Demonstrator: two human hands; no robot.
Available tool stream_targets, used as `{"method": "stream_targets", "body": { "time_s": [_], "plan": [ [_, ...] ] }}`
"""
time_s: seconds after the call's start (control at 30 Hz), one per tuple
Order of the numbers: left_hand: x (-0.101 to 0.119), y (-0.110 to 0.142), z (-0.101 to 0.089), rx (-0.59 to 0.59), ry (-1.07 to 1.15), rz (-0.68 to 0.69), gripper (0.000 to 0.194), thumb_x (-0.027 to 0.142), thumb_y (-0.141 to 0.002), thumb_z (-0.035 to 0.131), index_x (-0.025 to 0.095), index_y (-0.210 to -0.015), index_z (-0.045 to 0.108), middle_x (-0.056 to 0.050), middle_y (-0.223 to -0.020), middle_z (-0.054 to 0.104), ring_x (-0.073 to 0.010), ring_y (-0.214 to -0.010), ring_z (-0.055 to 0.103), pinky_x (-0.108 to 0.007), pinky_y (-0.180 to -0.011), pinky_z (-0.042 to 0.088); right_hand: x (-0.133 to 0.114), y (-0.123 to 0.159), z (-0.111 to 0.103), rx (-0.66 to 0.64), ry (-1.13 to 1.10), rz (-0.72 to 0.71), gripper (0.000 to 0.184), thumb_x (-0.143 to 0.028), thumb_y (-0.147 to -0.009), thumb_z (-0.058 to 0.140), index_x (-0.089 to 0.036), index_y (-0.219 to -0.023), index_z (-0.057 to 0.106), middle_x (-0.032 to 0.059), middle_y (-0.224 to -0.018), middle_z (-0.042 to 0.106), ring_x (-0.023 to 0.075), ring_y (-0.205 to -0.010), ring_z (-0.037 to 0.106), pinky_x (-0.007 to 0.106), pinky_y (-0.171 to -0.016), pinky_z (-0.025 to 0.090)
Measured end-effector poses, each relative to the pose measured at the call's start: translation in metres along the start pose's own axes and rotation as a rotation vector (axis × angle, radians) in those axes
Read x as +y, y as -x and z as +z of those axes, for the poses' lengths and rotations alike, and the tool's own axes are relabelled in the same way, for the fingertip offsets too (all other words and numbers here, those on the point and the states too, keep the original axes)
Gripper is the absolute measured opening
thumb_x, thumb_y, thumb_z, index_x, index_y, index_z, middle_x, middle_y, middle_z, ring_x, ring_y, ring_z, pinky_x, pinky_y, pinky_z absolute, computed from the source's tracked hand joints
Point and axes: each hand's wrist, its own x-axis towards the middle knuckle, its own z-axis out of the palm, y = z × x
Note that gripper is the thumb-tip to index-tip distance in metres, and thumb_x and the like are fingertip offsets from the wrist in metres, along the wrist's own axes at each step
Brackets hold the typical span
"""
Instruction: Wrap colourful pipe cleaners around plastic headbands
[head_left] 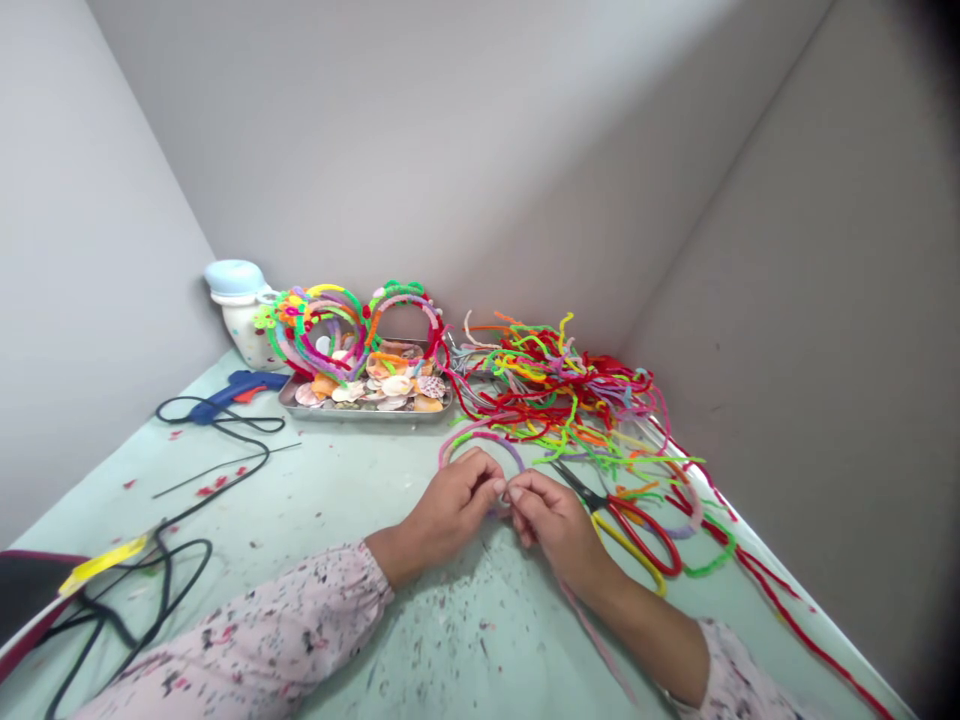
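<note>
Head view, and here we go: my left hand [448, 495] and right hand [549, 518] are both closed, pinching a pink-and-lilac pipe-cleaner hoop [480, 442] right in front of me. My fingers [496, 488] hide whatever's happening at the pinch. Done already: decorated pipe-cleaner hoops [349, 330] propped by a metal tray [360, 412] of seashells. Still waiting: a tangled heap of loose pipe cleaners [555, 390], with scissors [630, 530] just beside my right hand.
</note>
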Motion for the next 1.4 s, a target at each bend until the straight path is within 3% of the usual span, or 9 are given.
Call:
{"method": "stream_targets", "body": {
  "time_s": [0.17, 0.43, 0.8, 0.9, 1.0, 1.1, 1.23, 1.4],
  "plan": [
    [0.000, 0.000, 0.001, -0.003, 0.010, -0.048, 0.022, 0.030, -0.092, 0.042, 0.017, -0.077, 0.050, 0.000, -0.072, 0.051, -0.0137, -0.070, 0.046, -0.025, -0.064, 0.037, -0.001, 0.002, -0.001, 0.042, 0.202, -0.087, 0.019, -0.030, -0.086, 0.050, -0.021, -0.071, 0.056, -0.0058, -0.049, 0.043, 0.0115, -0.047, 0.041, 0.025, -0.050, 0.034],
    [-0.002, -0.002, 0.005, 0.025, -0.088, -0.115, 0.026, 0.031, -0.092, 0.041, 0.018, -0.069, 0.042, 0.003, -0.065, 0.045, -0.0127, -0.064, 0.042, -0.025, -0.060, 0.031, -0.013, 0.008, 0.005, 0.099, 0.501, -0.223, 0.017, -0.022, -0.082, 0.050, -0.020, -0.066, 0.056, -0.0035, -0.057, 0.048, 0.0124, -0.054, 0.043, 0.025, -0.056, 0.034],
    [-0.001, -0.003, 0.009, 0.052, -0.212, -0.182, 0.024, 0.028, -0.090, 0.045, 0.018, -0.068, 0.041, 0.002, -0.066, 0.048, -0.0137, -0.064, 0.044, -0.026, -0.060, 0.030, -0.006, 0.006, 0.002, 0.065, 0.835, -0.426, 0.017, -0.016, -0.080, 0.048, -0.019, -0.063, 0.051, -0.0027, -0.059, 0.050, 0.0113, -0.054, 0.042, 0.025, -0.055, 0.028],
    [-0.004, -0.004, 0.009, 0.071, -0.165, -0.195, 0.027, 0.030, -0.090, 0.046, 0.018, -0.066, 0.041, 0.003, -0.064, 0.046, -0.0127, -0.062, 0.042, -0.026, -0.058, 0.029, -0.008, 0.006, 0.002, 0.076, 0.712, -0.323, 0.017, -0.017, -0.080, 0.048, -0.019, -0.063, 0.052, -0.0033, -0.058, 0.049, 0.0113, -0.054, 0.042, 0.025, -0.055, 0.029],
    [-0.006, -0.003, 0.006, 0.063, -0.040, -0.191, 0.030, 0.034, -0.092, 0.043, 0.018, -0.067, 0.044, 0.003, -0.062, 0.045, -0.0120, -0.061, 0.042, -0.025, -0.058, 0.031, -0.006, 0.004, 0.003, 0.060, 0.402, -0.111, 0.017, -0.022, -0.082, 0.046, -0.020, -0.066, 0.054, -0.0052, -0.053, 0.047, 0.0107, -0.050, 0.043, 0.023, -0.052, 0.032],
    [-0.007, -0.002, 0.003, 0.039, 0.100, -0.154, 0.024, 0.033, -0.094, 0.040, 0.017, -0.082, 0.054, 0.002, -0.067, 0.050, -0.0121, -0.062, 0.046, -0.024, -0.059, 0.035, -0.002, 0.000, 0.002, 0.024, 0.121, 0.020, 0.017, -0.027, -0.084, 0.046, -0.020, -0.071, 0.055, -0.0072, -0.048, 0.045, 0.0098, -0.043, 0.042, 0.023, -0.048, 0.034],
    [-0.007, -0.001, 0.002, 0.019, 0.189, -0.084, 0.021, 0.024, -0.090, 0.048, 0.019, -0.108, 0.055, 0.000, -0.081, 0.056, -0.0118, -0.067, 0.050, -0.024, -0.062, 0.039, 0.003, -0.003, -0.001, -0.022, -0.005, 0.053, 0.018, -0.029, -0.085, 0.048, -0.019, -0.073, 0.056, -0.0065, -0.050, 0.050, 0.0084, -0.040, 0.043, 0.022, -0.044, 0.035],
    [-0.008, -0.002, 0.005, 0.000, 0.186, -0.083, 0.011, 0.021, -0.088, 0.050, 0.017, -0.093, 0.058, 0.000, -0.078, 0.056, -0.0109, -0.066, 0.048, -0.022, -0.061, 0.038, 0.006, -0.003, -0.003, -0.045, -0.041, 0.040, 0.022, -0.033, -0.088, 0.047, -0.018, -0.073, 0.056, -0.0059, -0.051, 0.051, 0.0076, -0.040, 0.043, 0.022, -0.045, 0.035]
  ]
}}
